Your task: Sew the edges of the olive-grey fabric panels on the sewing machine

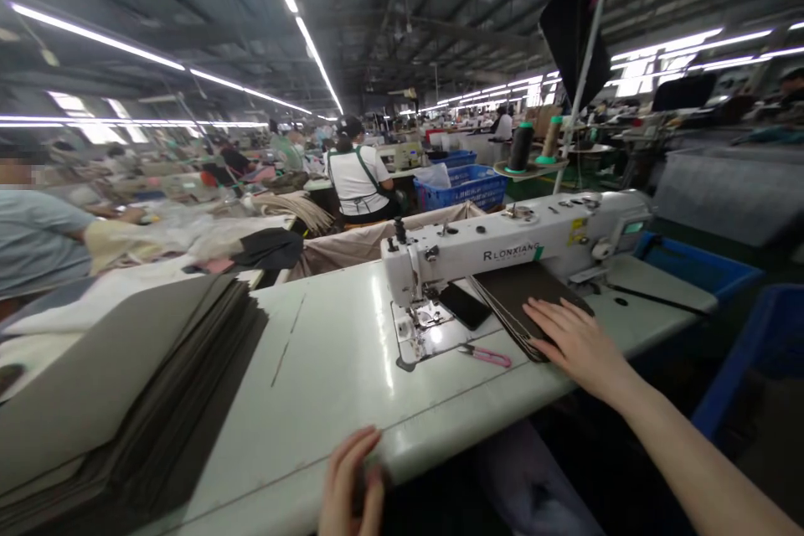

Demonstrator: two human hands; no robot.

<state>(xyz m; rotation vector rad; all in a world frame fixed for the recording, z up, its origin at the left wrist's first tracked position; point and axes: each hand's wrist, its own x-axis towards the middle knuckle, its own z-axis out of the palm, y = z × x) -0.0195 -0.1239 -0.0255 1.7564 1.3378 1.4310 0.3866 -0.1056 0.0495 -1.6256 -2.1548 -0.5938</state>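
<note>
My right hand [574,343] lies flat, fingers stretched, on a small stack of dark brown fabric panels [521,289] with light stitching along the edge. The stack rests under the arm of a white sewing machine [461,255]. At the front edge of the pale green table [327,352], my left hand [353,481] is slightly blurred, its fingers loosely bent and apart from the thumb, with nothing visible in it. Between the needle area and the stack lie a black phone [465,306] and pink-handled thread snips [487,354].
A tall pile of dark panels [182,377] stands at the left. Thread cones [521,146] sit on a stand behind the machine. Blue baskets [461,187] are beyond the table. A co-worker in a white shirt [358,180] sits ahead; another person [38,226] is at left.
</note>
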